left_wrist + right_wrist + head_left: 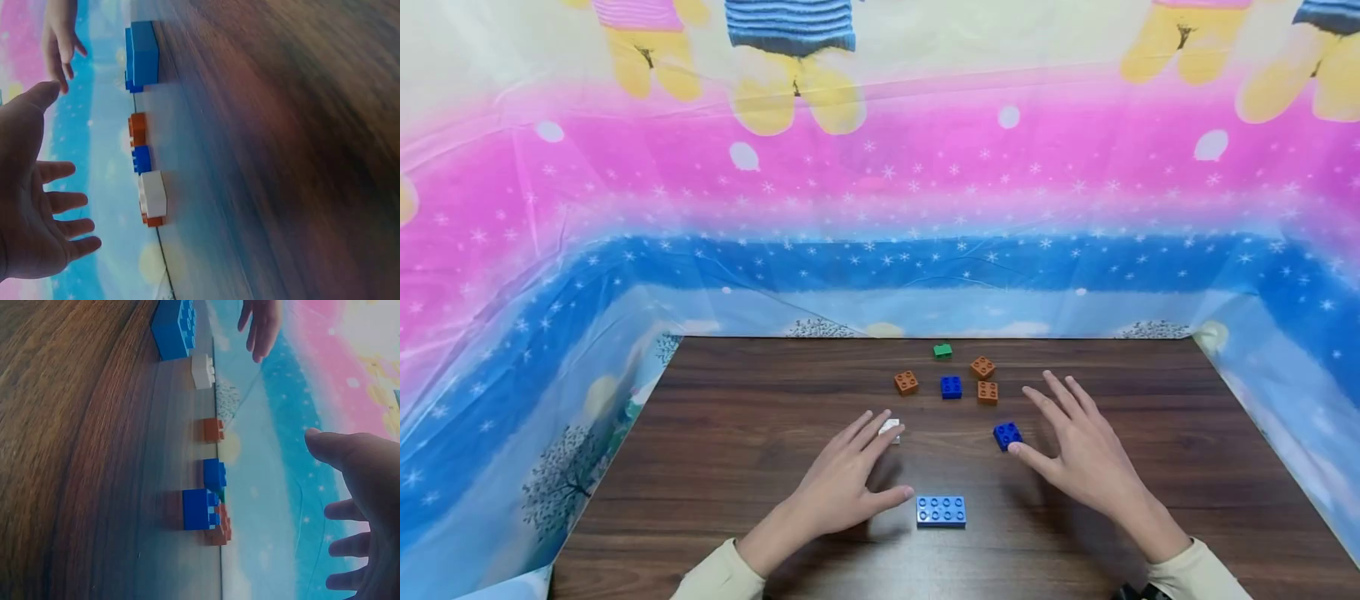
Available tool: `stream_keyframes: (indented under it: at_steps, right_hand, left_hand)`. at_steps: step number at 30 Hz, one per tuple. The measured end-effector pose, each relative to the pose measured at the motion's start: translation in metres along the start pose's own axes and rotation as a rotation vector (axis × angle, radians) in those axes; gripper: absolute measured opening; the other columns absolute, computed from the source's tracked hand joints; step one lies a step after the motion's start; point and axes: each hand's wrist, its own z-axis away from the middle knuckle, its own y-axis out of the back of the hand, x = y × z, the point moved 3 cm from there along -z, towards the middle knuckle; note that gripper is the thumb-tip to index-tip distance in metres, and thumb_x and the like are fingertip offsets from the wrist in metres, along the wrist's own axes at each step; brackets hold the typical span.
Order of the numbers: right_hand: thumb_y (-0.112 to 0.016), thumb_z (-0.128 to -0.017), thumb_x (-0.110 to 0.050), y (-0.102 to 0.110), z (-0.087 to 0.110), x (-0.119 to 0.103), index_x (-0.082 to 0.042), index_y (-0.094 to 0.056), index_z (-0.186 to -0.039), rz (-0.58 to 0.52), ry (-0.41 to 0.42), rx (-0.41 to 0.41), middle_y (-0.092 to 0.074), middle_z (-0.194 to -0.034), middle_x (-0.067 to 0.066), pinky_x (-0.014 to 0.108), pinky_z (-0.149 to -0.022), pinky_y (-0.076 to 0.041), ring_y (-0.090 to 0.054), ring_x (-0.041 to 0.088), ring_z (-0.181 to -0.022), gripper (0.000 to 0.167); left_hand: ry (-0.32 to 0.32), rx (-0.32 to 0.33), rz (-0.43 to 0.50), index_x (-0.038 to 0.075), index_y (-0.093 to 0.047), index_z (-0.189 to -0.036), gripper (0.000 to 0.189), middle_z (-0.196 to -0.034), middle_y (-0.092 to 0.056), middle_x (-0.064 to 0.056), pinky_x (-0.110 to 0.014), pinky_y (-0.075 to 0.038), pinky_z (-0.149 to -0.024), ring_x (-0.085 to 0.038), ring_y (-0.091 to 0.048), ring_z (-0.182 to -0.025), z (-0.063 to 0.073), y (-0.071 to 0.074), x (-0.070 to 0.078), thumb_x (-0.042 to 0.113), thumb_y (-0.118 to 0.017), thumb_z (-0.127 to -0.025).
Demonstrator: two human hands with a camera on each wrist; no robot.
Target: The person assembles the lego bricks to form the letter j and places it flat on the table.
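Both hands hover above a dark wooden table, fingers spread and nothing held. In the head view my left hand (850,479) partly covers a white toy brick (889,430); the left wrist view shows that white brick (154,195) standing apart on the table. Between the hands, nearer the front, lies a long light-blue brick (941,512) with two rows of studs. My right hand (1090,458) has its thumb over the edge of a dark-blue brick (1007,436). From the right wrist view, the dark-blue brick (199,510) sits on the table, clear of the fingers.
Farther back stand a second dark-blue brick (951,387), an orange brick (906,382) to its left, two more orange bricks (987,392) to its right, and a small green brick (942,352). A printed cloth (880,267) hangs around the table's back and sides.
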Motion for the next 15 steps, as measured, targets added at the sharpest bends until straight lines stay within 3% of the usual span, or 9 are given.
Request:
stream_keyframes:
  at_steps: [7,15]
  right_hand:
    - [-0.069,-0.089,-0.063,-0.004,0.001,0.005,-0.012,-0.049,-0.151,-0.037,-0.021,-0.040,-0.033,-0.163,0.019,0.072,-0.106,-0.032,-0.030,0.048,-0.146,0.082]
    - [-0.076,-0.090,-0.051,-0.012,-0.001,0.011,-0.011,-0.054,-0.147,-0.080,-0.006,-0.032,-0.044,-0.156,0.018,0.070,-0.104,-0.037,-0.039,0.045,-0.141,0.074]
  left_hand:
    - [-0.066,-0.025,0.082,0.017,-0.043,-0.156,0.079,-0.163,-0.036,-0.007,-0.056,-0.031,-0.116,-0.032,-0.034,-0.150,-0.008,-0.005,0.011,0.064,-0.059,-0.095]
    - [-0.071,-0.133,0.174,0.019,-0.045,-0.155,0.076,-0.159,-0.044,-0.005,-0.057,-0.034,-0.114,-0.029,-0.041,-0.145,-0.015,-0.017,0.021,0.065,-0.058,-0.096]
